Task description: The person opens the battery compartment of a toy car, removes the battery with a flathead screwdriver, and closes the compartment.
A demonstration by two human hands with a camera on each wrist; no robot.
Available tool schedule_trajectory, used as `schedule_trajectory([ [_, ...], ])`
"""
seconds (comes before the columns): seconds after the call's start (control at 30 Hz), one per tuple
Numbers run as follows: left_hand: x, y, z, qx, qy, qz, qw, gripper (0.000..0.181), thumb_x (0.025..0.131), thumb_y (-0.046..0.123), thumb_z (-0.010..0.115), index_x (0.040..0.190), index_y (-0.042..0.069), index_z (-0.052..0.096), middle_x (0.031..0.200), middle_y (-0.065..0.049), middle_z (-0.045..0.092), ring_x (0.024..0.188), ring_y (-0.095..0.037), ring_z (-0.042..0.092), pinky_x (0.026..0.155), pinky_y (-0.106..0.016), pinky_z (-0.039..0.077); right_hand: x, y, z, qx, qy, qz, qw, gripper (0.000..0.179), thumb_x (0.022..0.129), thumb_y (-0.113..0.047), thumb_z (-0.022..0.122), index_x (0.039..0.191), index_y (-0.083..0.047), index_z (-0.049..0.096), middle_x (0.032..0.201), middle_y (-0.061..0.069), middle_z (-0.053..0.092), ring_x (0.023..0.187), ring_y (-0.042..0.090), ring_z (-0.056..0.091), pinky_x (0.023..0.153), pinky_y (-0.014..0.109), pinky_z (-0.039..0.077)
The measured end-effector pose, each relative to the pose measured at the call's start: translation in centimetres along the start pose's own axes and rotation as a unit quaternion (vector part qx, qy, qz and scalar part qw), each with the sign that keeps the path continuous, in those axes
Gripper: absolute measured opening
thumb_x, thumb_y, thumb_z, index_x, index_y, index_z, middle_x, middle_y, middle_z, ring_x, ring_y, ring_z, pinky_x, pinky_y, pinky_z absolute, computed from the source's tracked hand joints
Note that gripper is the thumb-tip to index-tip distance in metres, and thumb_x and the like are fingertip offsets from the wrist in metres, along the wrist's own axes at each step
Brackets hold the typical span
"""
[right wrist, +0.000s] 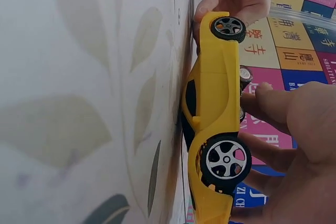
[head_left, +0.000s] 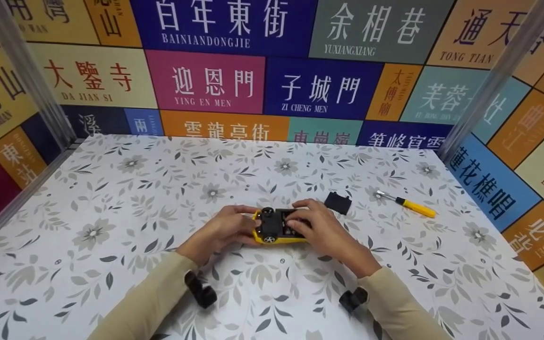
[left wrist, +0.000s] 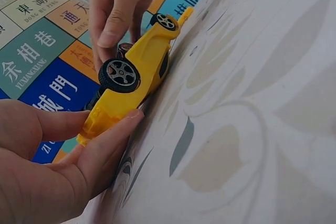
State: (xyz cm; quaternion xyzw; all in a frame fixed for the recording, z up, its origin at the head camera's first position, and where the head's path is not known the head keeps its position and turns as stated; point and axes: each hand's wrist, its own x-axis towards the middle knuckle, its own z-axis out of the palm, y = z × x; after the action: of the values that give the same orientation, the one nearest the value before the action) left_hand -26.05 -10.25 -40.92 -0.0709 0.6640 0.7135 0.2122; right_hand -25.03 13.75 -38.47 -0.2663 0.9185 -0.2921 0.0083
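Note:
A yellow toy car (head_left: 281, 240) lies upside down on the table, its black underside (head_left: 270, 223) facing up and a battery compartment uncovered. My left hand (head_left: 227, 225) grips one end of it, thumb on the underside and fingers along the yellow body. Over the open compartment, my right hand (head_left: 317, 224) reaches in with thumb and fingers among the batteries. One battery (right wrist: 245, 74) sticks up past the car's edge in the right wrist view, with another battery end (right wrist: 242, 114) lower beside it. Whether the right fingers pinch a battery is hidden.
A black battery cover (head_left: 338, 203) lies just beyond my right hand. Farther right rests a screwdriver (head_left: 416, 207) with a yellow and black handle. A floral cloth (head_left: 158, 189) covers the table, and printed panels (head_left: 206, 80) stand around its back and sides.

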Motion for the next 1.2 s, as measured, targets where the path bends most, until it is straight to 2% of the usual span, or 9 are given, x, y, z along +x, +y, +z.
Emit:
schedule_trajectory([
  [0.2,-0.03,-0.14,0.13,-0.004,-0.009,0.015,0.9998,0.052,0.088,-0.004,0.061,0.139,-0.002,0.052,0.117,-0.028,0.065,0.084,-0.028,0.073,0.078,-0.041,0.064,0.03,0.09,-0.01,-0.008,-0.022,-0.011,0.9997,0.042,0.096,-0.034,0.065,0.132,-0.013,0.066,0.148,0.015,0.050,0.140,0.037,0.042,0.119,0.061,0.029],
  [0.4,-0.15,-0.08,0.23,-0.001,-0.014,0.021,0.9997,0.050,0.089,-0.004,0.060,0.138,-0.002,0.052,0.119,-0.028,0.064,0.086,-0.029,0.073,0.078,-0.042,0.064,0.03,0.26,-0.08,-0.022,-0.039,0.006,0.9990,0.052,0.093,-0.037,0.069,0.139,-0.015,0.061,0.153,0.016,0.045,0.144,0.038,0.037,0.121,0.060,0.026],
  [0.53,-0.19,0.00,0.22,0.000,-0.008,0.013,0.9999,0.050,0.090,-0.003,0.061,0.138,0.000,0.052,0.122,-0.028,0.063,0.086,-0.030,0.073,0.079,-0.043,0.064,0.04,0.34,-0.09,-0.024,-0.044,0.005,0.9987,0.049,0.095,-0.034,0.067,0.139,-0.015,0.061,0.153,0.017,0.044,0.145,0.039,0.036,0.120,0.061,0.027],
  [0.7,-0.19,-0.05,0.03,-0.001,-0.004,0.003,1.0000,0.052,0.089,-0.003,0.062,0.140,0.001,0.051,0.124,-0.029,0.063,0.088,-0.032,0.074,0.080,-0.042,0.064,0.05,0.27,-0.09,-0.023,-0.052,-0.012,0.9983,0.043,0.102,-0.031,0.058,0.139,-0.010,0.060,0.153,0.019,0.044,0.144,0.039,0.036,0.120,0.062,0.025],
  [0.83,-0.18,-0.08,-0.03,-0.004,-0.006,0.002,1.0000,0.052,0.090,-0.003,0.062,0.140,0.001,0.051,0.125,-0.029,0.062,0.090,-0.032,0.074,0.080,-0.043,0.064,-0.01,0.22,-0.21,-0.022,-0.048,-0.028,0.9982,0.041,0.102,-0.030,0.056,0.135,-0.007,0.063,0.151,0.020,0.045,0.143,0.040,0.038,0.119,0.062,0.026],
  [1.0,-0.13,-0.13,-0.06,0.000,-0.005,0.005,1.0000,0.051,0.090,-0.004,0.062,0.139,0.000,0.052,0.123,-0.029,0.063,0.086,-0.030,0.074,0.077,-0.042,0.064,-0.09,0.06,-0.35,-0.021,-0.038,-0.041,0.9982,0.041,0.097,-0.031,0.064,0.129,-0.006,0.068,0.149,0.019,0.048,0.142,0.040,0.040,0.118,0.062,0.029],
  [1.2,0.13,-0.21,-0.06,0.011,-0.007,0.011,0.9999,0.049,0.091,-0.002,0.061,0.139,-0.002,0.051,0.121,-0.029,0.064,0.080,-0.025,0.072,0.072,-0.037,0.065,-0.11,-0.15,-0.33,-0.022,-0.024,-0.038,0.9987,0.043,0.087,-0.032,0.077,0.123,-0.009,0.072,0.147,0.014,0.052,0.144,0.040,0.037,0.120,0.061,0.028],
])
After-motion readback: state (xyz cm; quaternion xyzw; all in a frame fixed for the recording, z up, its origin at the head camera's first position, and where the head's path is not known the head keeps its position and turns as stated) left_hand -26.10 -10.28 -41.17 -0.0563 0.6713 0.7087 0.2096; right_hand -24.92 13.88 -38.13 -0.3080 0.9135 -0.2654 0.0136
